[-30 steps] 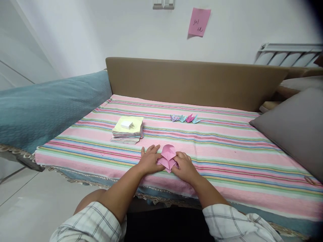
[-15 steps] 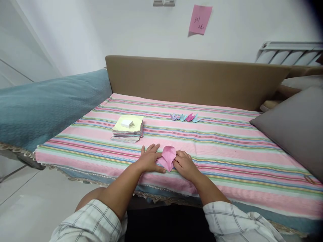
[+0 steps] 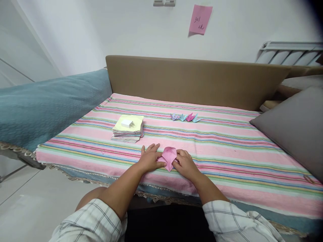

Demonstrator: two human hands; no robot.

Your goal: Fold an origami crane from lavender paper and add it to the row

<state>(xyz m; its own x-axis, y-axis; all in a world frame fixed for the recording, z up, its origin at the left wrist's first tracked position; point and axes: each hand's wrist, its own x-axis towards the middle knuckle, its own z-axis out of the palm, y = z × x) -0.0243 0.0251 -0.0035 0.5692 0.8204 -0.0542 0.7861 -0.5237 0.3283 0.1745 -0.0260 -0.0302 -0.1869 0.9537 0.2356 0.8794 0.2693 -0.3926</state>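
A pink sheet of origami paper [image 3: 169, 155], partly folded, lies on the striped cloth in front of me, its upper flap lifted and curved and its lower end pointed. On its left side, my left hand [image 3: 150, 159] rests with fingers spread over the cloth, the thumb and index finger touching the paper's edge. My right hand [image 3: 185, 164] has its fingers curled in and grips the right edge; its fingertips are partly hidden by the flap. Farther back stands a row of several small folded paper cranes [image 3: 189, 117] in purple, blue and pink.
Left of the hands sits a stack of square paper [image 3: 128, 130] with a white plug adapter [image 3: 127, 123] on top. A striped cloth [image 3: 227, 134] covers the sofa seat. At the right are a grey cushion [image 3: 295, 127] and a small brown object [image 3: 309, 179]. A brown backrest [image 3: 186, 80] rises behind.
The pink flap has shifted slightly to the right together with my right hand. My left thumb has moved up a little along the paper's edge.
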